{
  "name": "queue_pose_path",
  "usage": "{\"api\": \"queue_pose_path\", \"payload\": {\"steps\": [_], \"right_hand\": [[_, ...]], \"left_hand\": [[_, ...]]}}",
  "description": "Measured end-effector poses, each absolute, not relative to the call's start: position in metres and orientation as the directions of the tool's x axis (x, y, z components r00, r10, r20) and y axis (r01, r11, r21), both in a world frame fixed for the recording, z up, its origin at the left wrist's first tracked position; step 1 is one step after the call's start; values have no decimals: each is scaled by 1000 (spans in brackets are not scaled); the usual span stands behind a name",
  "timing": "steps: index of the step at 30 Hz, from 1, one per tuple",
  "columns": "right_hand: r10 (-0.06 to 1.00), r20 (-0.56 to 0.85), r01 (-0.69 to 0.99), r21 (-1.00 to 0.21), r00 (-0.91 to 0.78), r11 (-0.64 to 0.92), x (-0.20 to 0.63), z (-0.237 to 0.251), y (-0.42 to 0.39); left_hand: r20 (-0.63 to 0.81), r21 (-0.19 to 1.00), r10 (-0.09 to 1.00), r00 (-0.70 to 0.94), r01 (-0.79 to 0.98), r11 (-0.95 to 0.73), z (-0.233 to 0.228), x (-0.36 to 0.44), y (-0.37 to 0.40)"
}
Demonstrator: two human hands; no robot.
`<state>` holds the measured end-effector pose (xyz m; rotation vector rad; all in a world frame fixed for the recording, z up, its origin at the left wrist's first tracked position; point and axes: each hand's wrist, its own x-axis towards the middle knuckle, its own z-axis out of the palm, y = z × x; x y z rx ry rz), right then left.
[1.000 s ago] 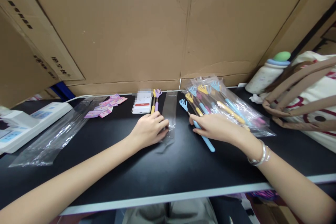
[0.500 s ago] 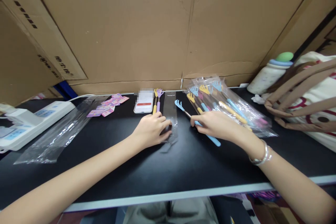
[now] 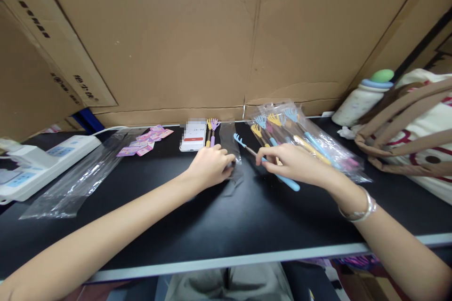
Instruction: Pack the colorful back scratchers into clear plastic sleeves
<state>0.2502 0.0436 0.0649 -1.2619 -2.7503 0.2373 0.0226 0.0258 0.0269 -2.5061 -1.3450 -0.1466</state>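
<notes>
power strip [image 3: 45, 169] sat far left, clear plastic [image 3: 77, 176] slanting beside it, then pink-purple cards [image 3: 144, 142], then phone [image 3: 193, 138]. yellow scratcher [image 3: 208, 140] and purple scratcher [image 3: 212, 139] lay side by side, just past left hand [image 3: 213, 165], curled down over clear sleeve [image 3: 229, 137], pinching or only pressing, couldn't tell! right hand [image 3: 300, 164], though, pinched blue scratcher [image 3: 288, 183], tines [image 3: 238, 139] near sleeve's edge, bagged scratchers [image 3: 310, 143] lay just beyond; bottle [image 3: 358, 104] and white bag [image 3: 431, 134] sat far right.

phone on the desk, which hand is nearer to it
Left. The left hand is just on the near side of the phone, slightly right; the right hand is much farther right, at a light-blue back scratcher.
</notes>
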Motion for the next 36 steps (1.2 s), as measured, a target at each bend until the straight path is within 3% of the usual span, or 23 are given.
{"api": "queue_pose_path", "payload": {"steps": [7, 12, 21, 31, 36], "right_hand": [[736, -23, 665, -448, -676, 597, 269, 91, 41], [618, -92, 542, -590, -781, 598, 289, 109, 34], [387, -173, 397, -667, -906, 630, 293, 91, -11], [619, -97, 568, -525, -780, 633, 288, 55, -40], [657, -47, 581, -515, -753, 630, 293, 52, -41]], "left_hand": [[175, -113, 827, 534, 846, -522, 32, 19, 22], [196, -80, 827, 526, 850, -521, 27, 15, 21], [231, -18, 833, 503, 858, -514, 24, 13, 25], [269, 9, 838, 475, 869, -496, 23, 15, 25], [287, 52, 831, 476, 859, -510, 21, 13, 25]]}}
